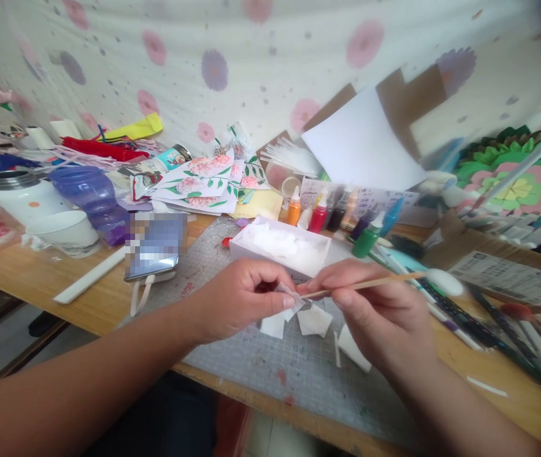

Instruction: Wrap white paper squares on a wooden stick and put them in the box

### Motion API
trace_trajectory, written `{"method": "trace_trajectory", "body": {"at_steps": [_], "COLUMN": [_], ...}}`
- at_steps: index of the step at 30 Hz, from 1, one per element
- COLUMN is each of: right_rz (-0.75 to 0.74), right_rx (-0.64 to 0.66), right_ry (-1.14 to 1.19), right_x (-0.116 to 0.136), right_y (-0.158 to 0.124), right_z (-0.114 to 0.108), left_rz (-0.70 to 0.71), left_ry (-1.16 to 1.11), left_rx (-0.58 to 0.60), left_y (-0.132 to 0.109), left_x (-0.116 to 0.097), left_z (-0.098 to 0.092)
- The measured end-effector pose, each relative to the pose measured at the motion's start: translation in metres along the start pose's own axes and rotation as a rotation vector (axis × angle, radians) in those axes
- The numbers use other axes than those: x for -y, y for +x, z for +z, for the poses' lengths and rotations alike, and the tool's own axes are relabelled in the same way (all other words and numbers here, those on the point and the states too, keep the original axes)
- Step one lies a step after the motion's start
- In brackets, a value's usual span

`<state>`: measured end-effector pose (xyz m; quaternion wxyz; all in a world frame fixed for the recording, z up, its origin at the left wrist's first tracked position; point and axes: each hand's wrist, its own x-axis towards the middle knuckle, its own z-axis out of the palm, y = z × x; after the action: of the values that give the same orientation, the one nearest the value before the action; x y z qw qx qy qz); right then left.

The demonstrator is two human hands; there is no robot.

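My left hand (pixel 251 295) pinches a small piece of white paper (pixel 291 303) between thumb and fingers. In my right hand (pixel 379 304) is a thin wooden stick (pixel 368 284), held slantwise, its left tip touching or close to the paper. I cannot tell whether the tip is in front of the paper or inside a fold. Just below the hands, several cut white paper pieces (pixel 315 319) lie on the grey cutting mat (pixel 246 368). Behind them stands an open white box (pixel 236 251) with white pieces in it.
Small paint bottles, among them a green bottle (pixel 368 238) and a red bottle (pixel 318 216), stand behind the box. A phone (pixel 153 247) with a cable lies on the left. Pens and brushes (pixel 446 317) and a cardboard box (pixel 503 273) are on the right.
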<state>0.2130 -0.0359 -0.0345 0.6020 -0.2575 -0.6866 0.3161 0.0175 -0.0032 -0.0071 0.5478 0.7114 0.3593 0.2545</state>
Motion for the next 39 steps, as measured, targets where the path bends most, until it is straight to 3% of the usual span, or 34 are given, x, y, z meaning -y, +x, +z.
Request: {"method": "trace_trajectory", "body": {"at_steps": [15, 17, 20, 21, 22, 25, 27, 32, 36, 39], "right_rz": [-0.044, -0.055, -0.039, -0.026, -0.014, -0.033, -0.051, 0.008, 0.157, 0.200], "right_rx": [0.037, 0.011, -0.066, -0.092, -0.109, -0.110, -0.101, -0.129, -0.306, -0.390], "right_ry": [-0.107, -0.114, -0.122, -0.120, -0.120, -0.146, -0.179, -0.207, -0.210, -0.228], "right_x": [0.002, 0.002, 0.000, -0.001, -0.001, -0.004, -0.005, -0.010, -0.024, -0.041], "right_y": [0.007, 0.007, 0.006, 0.005, 0.004, 0.003, 0.003, 0.005, 0.010, 0.016], "right_z": [0.001, 0.002, 0.003, 0.003, 0.004, 0.005, 0.007, 0.006, -0.003, -0.012], "left_rz": [-0.019, 0.015, 0.123, 0.145, 0.150, 0.086, 0.021, -0.083, -0.085, -0.093], "left_ry": [-0.002, 0.000, 0.077, 0.103, 0.114, 0.067, 0.034, 0.008, 0.020, 0.172], "left_rx": [-0.007, -0.117, -0.431, -0.484, -0.475, -0.252, -0.194, -0.275, -0.367, -0.467], "left_y": [0.002, 0.004, 0.003, 0.003, 0.002, 0.001, 0.002, 0.008, 0.012, 0.018], "left_x": [0.005, 0.007, 0.008, 0.008, 0.008, 0.005, 0.002, 0.001, 0.008, 0.014], "left_z": [0.001, 0.000, -0.002, -0.003, -0.002, 0.005, 0.011, 0.014, 0.003, -0.007]}}
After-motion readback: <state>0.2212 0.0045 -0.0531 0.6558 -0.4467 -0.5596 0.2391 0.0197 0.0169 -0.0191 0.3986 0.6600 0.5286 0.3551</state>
